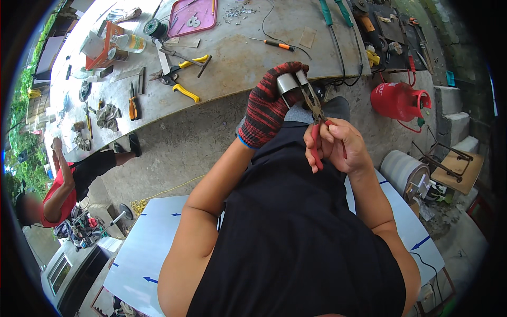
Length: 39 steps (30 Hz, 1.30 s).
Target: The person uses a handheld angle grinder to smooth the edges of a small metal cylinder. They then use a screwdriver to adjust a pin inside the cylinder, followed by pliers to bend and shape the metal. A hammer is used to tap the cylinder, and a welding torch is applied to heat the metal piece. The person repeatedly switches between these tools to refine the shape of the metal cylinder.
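My left hand (261, 111), in a red-and-black knitted glove, holds a shiny curved metal piece (287, 84) just beyond the front edge of the workbench. My bare right hand (340, 145) grips red-handled pliers (316, 137), whose jaws reach up to the metal piece, beside a narrower bright strip. Whether the jaws pinch it is hard to tell. On the bench (227, 74) above my hands lie an orange-and-black screwdriver (277, 44), yellow-handled snips (186, 92), a pink tray (193, 8) and small metal bits (237, 11).
A person (55, 195) in red top and black shorts is at the bench's left end. A red gas cylinder (393, 102), striped drum (401, 174) and folding chair (454, 169) stand to my right. A light board (140, 243) with blue arrows lies behind me; a yellow cord crosses the floor.
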Tool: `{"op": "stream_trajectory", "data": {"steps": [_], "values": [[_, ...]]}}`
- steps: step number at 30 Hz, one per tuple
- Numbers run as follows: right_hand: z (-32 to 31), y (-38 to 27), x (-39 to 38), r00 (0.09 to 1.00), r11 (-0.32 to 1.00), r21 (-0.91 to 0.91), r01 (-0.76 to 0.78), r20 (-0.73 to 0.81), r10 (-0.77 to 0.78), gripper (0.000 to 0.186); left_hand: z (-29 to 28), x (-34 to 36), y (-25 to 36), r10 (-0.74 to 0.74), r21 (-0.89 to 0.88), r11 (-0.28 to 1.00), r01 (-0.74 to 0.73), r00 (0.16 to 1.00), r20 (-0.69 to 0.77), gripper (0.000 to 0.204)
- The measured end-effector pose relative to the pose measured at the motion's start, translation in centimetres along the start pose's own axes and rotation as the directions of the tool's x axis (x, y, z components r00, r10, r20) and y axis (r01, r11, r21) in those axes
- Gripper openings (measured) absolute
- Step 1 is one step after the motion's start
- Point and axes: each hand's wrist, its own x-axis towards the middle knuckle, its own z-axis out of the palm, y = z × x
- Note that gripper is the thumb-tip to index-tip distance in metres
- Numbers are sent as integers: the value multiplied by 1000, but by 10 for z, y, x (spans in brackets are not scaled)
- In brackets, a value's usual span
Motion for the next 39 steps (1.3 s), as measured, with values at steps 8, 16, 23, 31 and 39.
{"op": "stream_trajectory", "data": {"steps": [8,16,23,31,39], "values": [[-4,-3,-4,996,998,43,-52,76,48,31,-5,-2,-2,-22,33,999,21,999,35,52],[-3,0,-5,997,999,8,-37,72,37,32,-2,-2,-2,-62,-80,995,66,997,45,54],[2,-7,-17,996,995,-64,-78,39,81,31,-9,3,-1,45,171,984,-55,997,65,62],[15,-17,-18,995,992,-85,-91,20,93,32,-6,-2,-3,196,345,916,-207,978,65,59],[16,-13,-18,997,994,-69,-81,8,82,32,-13,-3,-4,238,433,856,-284,958,158,62]]}}
